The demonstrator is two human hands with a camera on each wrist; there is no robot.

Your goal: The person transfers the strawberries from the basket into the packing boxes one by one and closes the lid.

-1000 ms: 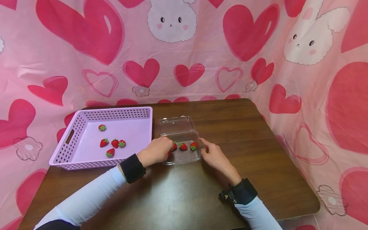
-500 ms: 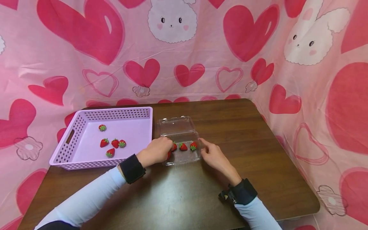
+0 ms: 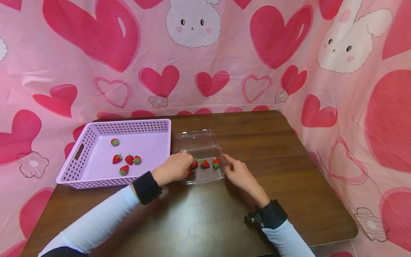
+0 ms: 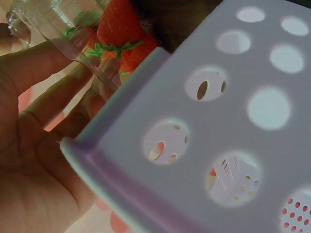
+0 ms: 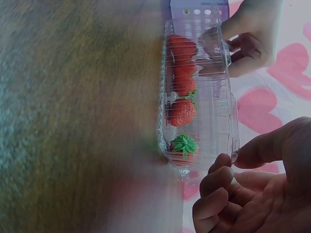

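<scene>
A clear plastic clamshell box [image 3: 208,176] stands on the table with its lid [image 3: 197,140] folded back. Several red strawberries [image 3: 204,164] with green leaves lie in a row inside it. My left hand [image 3: 173,167] reaches over the left end of the box, its fingers around a strawberry [image 3: 188,174] that they partly cover. In the left wrist view, that hand's fingers [image 4: 53,92] extend past the clear wall towards red fruit [image 4: 119,29]. At the opposite end, my right hand [image 3: 239,174] pinches the box's rim between thumb and curled fingers [image 5: 218,179].
A lilac perforated basket [image 3: 110,182] sits left of the box, with several more strawberries [image 3: 123,170] in it. Its right wall is close to my left hand. The brown wooden table [image 3: 263,142] meets a pink heart-print cloth [image 3: 212,103] at the back and right.
Almost nothing differs. Both hands stay at the two ends of the box, and the strawberries keep their places.
</scene>
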